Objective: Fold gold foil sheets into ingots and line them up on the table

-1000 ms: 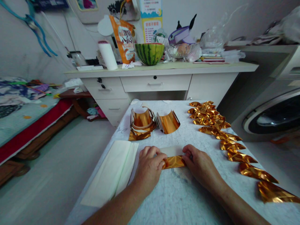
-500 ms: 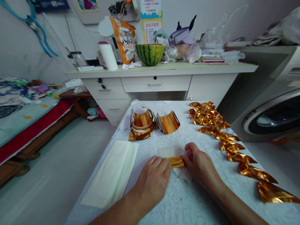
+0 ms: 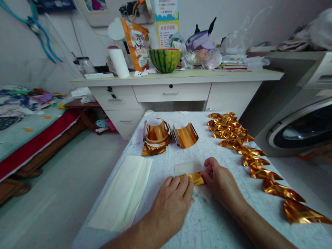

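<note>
A sheet of gold foil paper, with a pale strip along its far side, lies on the cloth-covered table. My left hand rests palm down over its left end, fingers stretched out and pressing on it. At the right end, my right hand pinches the edge between thumb and fingers. Beyond them stand a curled stack of gold foil sheets and a smaller curved stack. Folded pale paper lies to the left. A row of folded gold foil pieces runs down the right side.
A white desk stands behind the table, bearing a watermelon half, an orange snack bag and a white paper roll. A washing machine is on the right, a bed on the left.
My left hand has flattened and its fingers have spread forward over the gold foil paper. My right hand keeps its pinch at the right end, almost unmoved.
</note>
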`<state>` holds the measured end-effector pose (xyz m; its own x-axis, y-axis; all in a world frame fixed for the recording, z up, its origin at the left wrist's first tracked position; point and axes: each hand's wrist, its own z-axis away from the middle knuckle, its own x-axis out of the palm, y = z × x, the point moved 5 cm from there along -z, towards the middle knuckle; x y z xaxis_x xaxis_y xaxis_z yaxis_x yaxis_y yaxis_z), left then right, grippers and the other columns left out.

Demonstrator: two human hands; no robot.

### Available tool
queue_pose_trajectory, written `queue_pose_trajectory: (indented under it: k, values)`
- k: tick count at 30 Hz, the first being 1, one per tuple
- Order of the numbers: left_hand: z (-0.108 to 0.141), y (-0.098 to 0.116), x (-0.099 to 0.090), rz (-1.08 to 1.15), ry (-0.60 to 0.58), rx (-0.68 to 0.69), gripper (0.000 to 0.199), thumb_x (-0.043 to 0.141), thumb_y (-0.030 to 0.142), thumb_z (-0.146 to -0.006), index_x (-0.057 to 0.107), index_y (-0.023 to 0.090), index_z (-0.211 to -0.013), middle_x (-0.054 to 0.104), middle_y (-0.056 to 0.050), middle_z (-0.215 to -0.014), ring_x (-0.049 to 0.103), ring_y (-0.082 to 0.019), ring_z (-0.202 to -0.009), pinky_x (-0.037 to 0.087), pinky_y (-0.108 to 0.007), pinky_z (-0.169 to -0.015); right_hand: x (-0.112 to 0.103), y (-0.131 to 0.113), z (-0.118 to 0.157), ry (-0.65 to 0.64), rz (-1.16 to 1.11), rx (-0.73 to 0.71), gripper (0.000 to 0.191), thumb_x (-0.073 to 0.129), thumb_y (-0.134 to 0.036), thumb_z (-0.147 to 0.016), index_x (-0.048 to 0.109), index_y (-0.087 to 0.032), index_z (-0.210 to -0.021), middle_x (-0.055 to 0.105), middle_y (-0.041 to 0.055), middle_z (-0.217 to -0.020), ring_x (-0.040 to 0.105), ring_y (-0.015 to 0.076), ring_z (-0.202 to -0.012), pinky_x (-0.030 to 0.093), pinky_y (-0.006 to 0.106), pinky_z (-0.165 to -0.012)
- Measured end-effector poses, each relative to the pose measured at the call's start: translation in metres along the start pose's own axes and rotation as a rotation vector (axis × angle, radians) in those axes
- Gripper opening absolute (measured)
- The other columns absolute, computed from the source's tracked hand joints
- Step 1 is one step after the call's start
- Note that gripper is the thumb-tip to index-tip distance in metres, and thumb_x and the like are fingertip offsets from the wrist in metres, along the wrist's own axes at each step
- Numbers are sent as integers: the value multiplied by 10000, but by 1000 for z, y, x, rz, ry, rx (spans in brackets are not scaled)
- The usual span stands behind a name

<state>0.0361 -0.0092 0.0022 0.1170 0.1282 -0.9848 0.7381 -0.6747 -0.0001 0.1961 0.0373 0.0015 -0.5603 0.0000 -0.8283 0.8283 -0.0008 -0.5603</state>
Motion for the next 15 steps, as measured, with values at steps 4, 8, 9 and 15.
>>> queue_pose_trajectory:
  k: [4, 8, 9, 15]
  values:
    - [2, 2, 4, 5, 30, 28, 427, 545, 310, -937, 503, 115, -1314, 584, -129, -1310, 545, -277, -1175, 450, -416, -996, -1, -1, 0, -5, 22, 15, 108, 523, -217, -843, 481, -213, -942, 636, -10, -693, 587, 169, -608, 321, 250, -547]
    - [5, 3, 13, -26, 39, 33, 430, 504, 330, -959, 491, 108, -1327, 572, -151, -1340, 544, -279, -1212, 479, -408, -981, -1, -1, 0, -4, 57, 0, 87, 522, -214, -847, 496, -211, -929, 633, -6, -695, 578, 164, -597, 315, 249, -544]
    - [6, 3, 13, -32, 44, 20, 434, 499, 343, -962, 488, 115, -1331, 572, -153, -1343, 548, -279, -1213, 485, -409, -976, 0, -1, 0, -3, 61, -2, 86, 523, -214, -847, 499, -211, -929, 631, -6, -694, 576, 163, -594, 315, 249, -543]
    - [8, 7, 11, -18, 24, 16, 535, 523, 437, -939, 464, 113, -1360, 517, -187, -1398, 502, -312, -1277, 482, -428, -1003, -1, 0, -2, -7, 38, 1, 56, 524, -218, -848, 505, -215, -901, 623, -6, -695, 581, 173, -613, 346, 256, -556]
